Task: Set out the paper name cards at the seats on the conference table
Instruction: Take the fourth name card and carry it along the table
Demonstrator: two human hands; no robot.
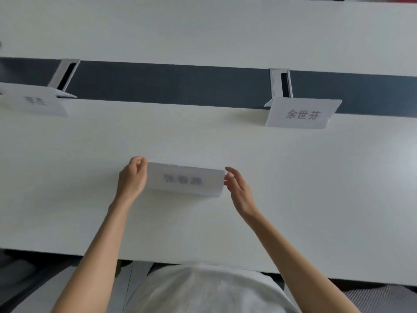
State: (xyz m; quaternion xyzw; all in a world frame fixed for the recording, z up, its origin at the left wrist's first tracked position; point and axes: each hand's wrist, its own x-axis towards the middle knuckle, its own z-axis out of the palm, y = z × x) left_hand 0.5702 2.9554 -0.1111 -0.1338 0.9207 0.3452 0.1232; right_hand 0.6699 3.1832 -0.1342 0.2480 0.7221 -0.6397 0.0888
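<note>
A white folded name card (185, 179) with blurred dark characters stands on the white conference table (316, 188), in the middle of the near half. My left hand (133, 177) pinches the card's left end with curled fingers. My right hand (237, 188) is at the card's right end, fingers apart, fingertips touching or just off the edge. A second name card (302, 114) stands at the far right by the dark centre strip. A third name card (33, 100) stands at the far left.
A dark grey strip (169, 82) runs across the table's middle, with two white cable hatches (281, 82) (65, 74) set in it. Beyond it lies the table's far half. The near table edge is just in front of my torso.
</note>
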